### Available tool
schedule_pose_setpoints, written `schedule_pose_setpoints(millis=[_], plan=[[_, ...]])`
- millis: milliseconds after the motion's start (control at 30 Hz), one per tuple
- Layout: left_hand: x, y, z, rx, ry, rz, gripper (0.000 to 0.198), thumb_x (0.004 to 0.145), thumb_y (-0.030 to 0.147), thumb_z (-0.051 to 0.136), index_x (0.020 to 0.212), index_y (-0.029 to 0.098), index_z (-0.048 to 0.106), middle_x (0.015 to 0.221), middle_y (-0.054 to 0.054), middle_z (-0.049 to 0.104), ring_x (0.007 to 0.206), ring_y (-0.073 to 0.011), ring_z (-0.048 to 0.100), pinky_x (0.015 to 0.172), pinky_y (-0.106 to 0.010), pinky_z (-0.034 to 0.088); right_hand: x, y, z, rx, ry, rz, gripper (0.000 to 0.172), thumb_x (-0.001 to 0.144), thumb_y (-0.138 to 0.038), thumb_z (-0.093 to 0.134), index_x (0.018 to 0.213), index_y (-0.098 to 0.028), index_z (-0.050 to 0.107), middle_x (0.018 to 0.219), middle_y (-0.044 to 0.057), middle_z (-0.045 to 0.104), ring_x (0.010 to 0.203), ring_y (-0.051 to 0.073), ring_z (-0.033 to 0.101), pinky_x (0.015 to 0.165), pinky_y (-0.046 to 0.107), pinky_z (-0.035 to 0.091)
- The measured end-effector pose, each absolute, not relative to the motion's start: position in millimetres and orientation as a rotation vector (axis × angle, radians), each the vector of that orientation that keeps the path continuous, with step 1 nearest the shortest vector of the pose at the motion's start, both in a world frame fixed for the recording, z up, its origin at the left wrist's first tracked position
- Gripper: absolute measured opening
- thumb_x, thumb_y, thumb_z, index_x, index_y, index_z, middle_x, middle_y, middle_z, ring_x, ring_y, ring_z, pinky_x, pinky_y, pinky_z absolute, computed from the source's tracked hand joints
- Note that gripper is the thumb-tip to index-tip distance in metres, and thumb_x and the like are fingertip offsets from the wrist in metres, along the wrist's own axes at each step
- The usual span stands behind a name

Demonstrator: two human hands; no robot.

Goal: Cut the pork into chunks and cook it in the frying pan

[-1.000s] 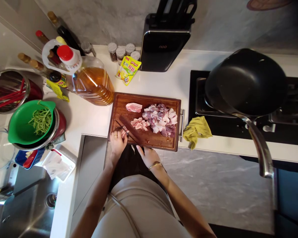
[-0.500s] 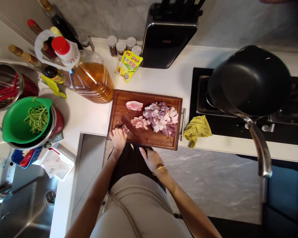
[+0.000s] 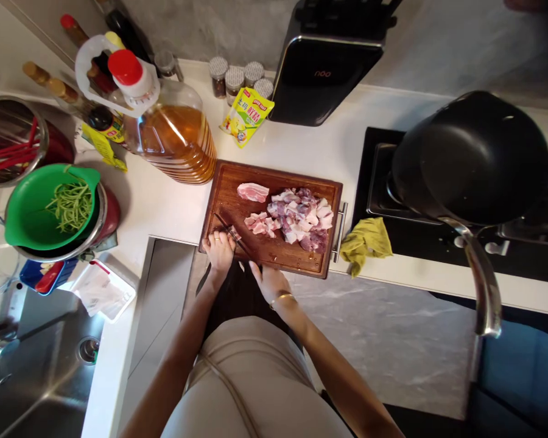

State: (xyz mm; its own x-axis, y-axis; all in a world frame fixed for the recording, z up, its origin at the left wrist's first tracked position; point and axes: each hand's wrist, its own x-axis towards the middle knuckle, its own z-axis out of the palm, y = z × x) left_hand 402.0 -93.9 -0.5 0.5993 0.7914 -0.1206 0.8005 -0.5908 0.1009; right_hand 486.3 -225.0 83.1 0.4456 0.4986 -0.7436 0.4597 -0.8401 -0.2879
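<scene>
A: L hand (image 3: 219, 250)?
B: Fingers bent, pinning the thin pale-pink raw meat strip (image 3: 232, 230) nr the near-left corner of the brown rectangular wooden board (image 3: 225, 175).
A: R hand (image 3: 272, 283)?
B: Wrapped round the handle of the long dark-bladed knife (image 3: 241, 242), I'd say; handle's mostly hidden. Blade slants to the near edge, just beside the L fingers.
A: Tips?
B: Tuck fingertips, knuckles fwd; slow, even cuts, L hand backing off w/ each.

The knife block (image 3: 324, 76) is positioned at the worktop's (image 3: 319, 149) rear edge; the wok (image 3: 477, 158) is placed on the hob (image 3: 420, 237); the yellow cloth (image 3: 368, 243) is laid near the front edge.
</scene>
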Motion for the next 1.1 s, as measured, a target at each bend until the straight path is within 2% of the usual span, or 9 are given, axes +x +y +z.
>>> schedule_pose_setpoints(millis=[133,267,433,667,800,867,933,1000,1100], plan=[[403,-94,7,2.656,1.306,-0.137,0.034,0.094,0.031,0.029,0.095,0.012,0.058,0.104,-0.017,0.061,0.099,-0.0304,0.052,0.095,-0.053,0.033,487,-256,86,-2.659,-0.791,1.522,0.06,0.095,-0.056,0.021,0.102,-0.016,0.066,0.088,0.017,0.071,0.087,0.029,0.069,0.075,0.036,0.048],[401,-93,11,2.633,1.251,-0.152,0.033,0.094,0.03,0.029,0.095,0.014,0.058,0.107,-0.017,0.061,0.104,-0.0312,0.051,0.096,-0.054,0.033,489,-217,69,-2.625,-0.842,1.402,0.06,0.095,-0.056,0.023,0.116,-0.014,0.061,0.101,0.018,0.07,0.095,0.027,0.067,0.082,0.035,0.047],[399,-93,10,2.646,1.258,-0.119,0.031,0.094,0.028,0.031,0.094,0.013,0.058,0.104,-0.017,0.062,0.104,-0.0308,0.052,0.097,-0.053,0.033,486,-174,48,-2.576,-0.894,1.329,0.06,0.096,-0.055,0.021,0.113,-0.015,0.063,0.099,0.016,0.071,0.096,0.026,0.067,0.084,0.034,0.047],[400,-96,7,2.646,1.347,-0.012,0.034,0.094,0.032,0.03,0.095,0.01,0.056,0.102,-0.02,0.06,0.101,-0.0317,0.052,0.093,-0.053,0.035,487,-246,43,-2.585,-0.851,1.29,0.053,0.096,-0.051,0.028,0.116,-0.015,0.061,0.108,0.015,0.069,0.101,0.025,0.065,0.088,0.033,0.046],[400,-97,8,2.662,1.369,0.01,0.032,0.093,0.032,0.033,0.095,0.01,0.056,0.104,-0.019,0.06,0.101,-0.0308,0.053,0.094,-0.05,0.035,500,-269,35,-2.513,-0.857,1.221,0.049,0.096,-0.047,0.029,0.104,-0.016,0.066,0.102,0.013,0.071,0.101,0.024,0.065,0.086,0.03,0.046],[399,-96,8,2.679,1.359,0.015,0.03,0.092,0.032,0.034,0.095,0.01,0.056,0.103,-0.019,0.061,0.1,-0.0303,0.053,0.094,-0.05,0.036,510,-265,30,-2.437,-0.843,1.164,0.052,0.095,-0.05,0.028,0.088,-0.017,0.068,0.089,0.011,0.072,0.091,0.022,0.067,0.08,0.029,0.047],[397,-96,6,2.697,1.342,0.024,0.029,0.092,0.031,0.036,0.096,0.01,0.056,0.102,-0.018,0.061,0.099,-0.0302,0.053,0.093,-0.049,0.036,524,-258,26,-2.32,-0.723,1.196,0.06,0.093,-0.057,0.022,0.07,-0.019,0.063,0.064,0.007,0.067,0.066,0.019,0.067,0.064,0.026,0.048],[396,-95,4,2.707,1.33,0.038,0.028,0.091,0.03,0.037,0.097,0.011,0.056,0.101,-0.018,0.061,0.098,-0.0304,0.053,0.093,-0.049,0.036,540,-254,22,-2.131,-0.524,1.335,0.065,0.089,-0.066,0.016,0.059,-0.021,0.052,0.042,0.0,0.05,0.039,0.013,0.053,0.045,0.023,0.041],[395,-94,0,2.712,1.323,0.049,0.028,0.091,0.031,0.038,0.097,0.011,0.056,0.1,-0.017,0.06,0.098,-0.0308,0.053,0.093,-0.049,0.036,562,-258,18,-1.83,-0.325,1.528,0.062,0.083,-0.075,0.02,0.059,-0.022,0.042,0.034,-0.008,0.033,0.025,0.008,0.031,0.031,0.02,0.028]])
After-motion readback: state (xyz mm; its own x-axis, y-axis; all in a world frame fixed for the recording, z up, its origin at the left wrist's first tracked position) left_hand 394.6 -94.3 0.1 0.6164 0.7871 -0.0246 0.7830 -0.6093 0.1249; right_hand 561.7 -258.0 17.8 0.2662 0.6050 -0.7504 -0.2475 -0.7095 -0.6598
